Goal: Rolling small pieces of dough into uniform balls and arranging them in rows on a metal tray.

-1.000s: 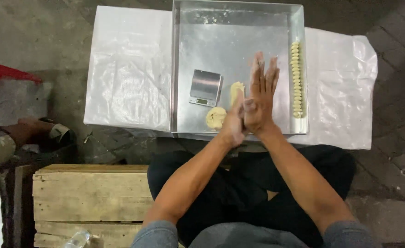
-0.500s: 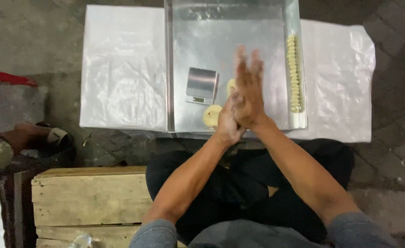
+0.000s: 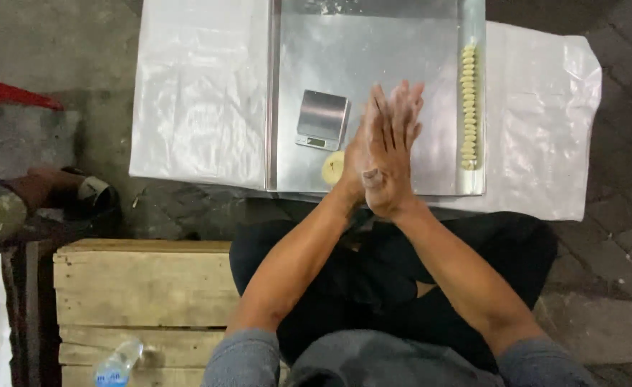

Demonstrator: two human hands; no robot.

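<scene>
left hand [image 3: 359,154] and right hand [image 3: 395,154] are pressed flat palm to palm, fingers straight, pointing away; whether anything is held between cannot be told. dough disc [image 3: 332,167] is seen just left, touching the left hand, on the metal tray [image 3: 373,64]; dough row [image 3: 468,107] is set along its right wall.

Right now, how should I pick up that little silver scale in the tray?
Grip the small scale by its two long side edges, coming straight down from above. It lies flat on the metal tray, with bare tray all round it.
</scene>
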